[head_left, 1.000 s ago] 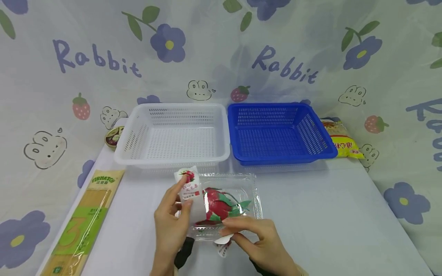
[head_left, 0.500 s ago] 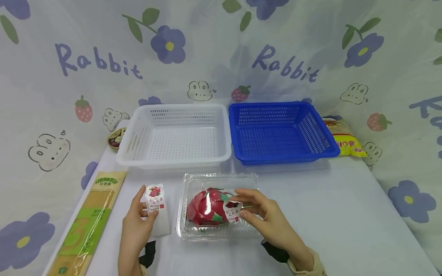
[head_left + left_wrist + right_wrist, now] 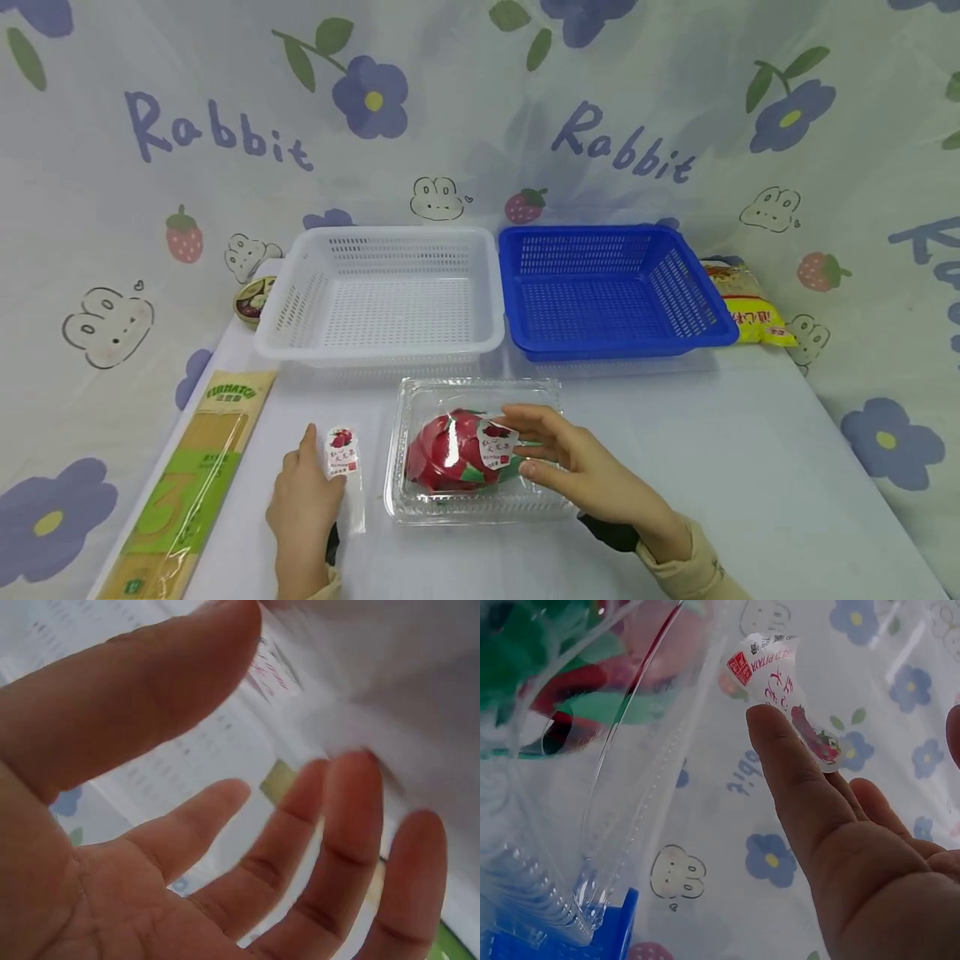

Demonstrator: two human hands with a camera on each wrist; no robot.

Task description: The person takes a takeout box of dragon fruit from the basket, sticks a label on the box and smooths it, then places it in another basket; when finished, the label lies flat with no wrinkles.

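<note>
Looking from the head: clear box [image 3: 420, 511] of dragon fruit [image 3: 444, 454] between left hand [image 3: 306, 500] and right hand [image 3: 588, 468], well inside the worktop's [image 3: 757, 475] side edges, presumably for easy reach. Left wrist: fingers spread, label strip [image 3: 277, 679] beyond. Right wrist: fingers extended, sticker [image 3: 774, 679] seemingly clinging by its glue.

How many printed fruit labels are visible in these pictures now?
2. The first label is on the white strip beside the left hand; the second label is at the right hand, over the clear box in the head view. Others could be hidden under the left hand.
</note>
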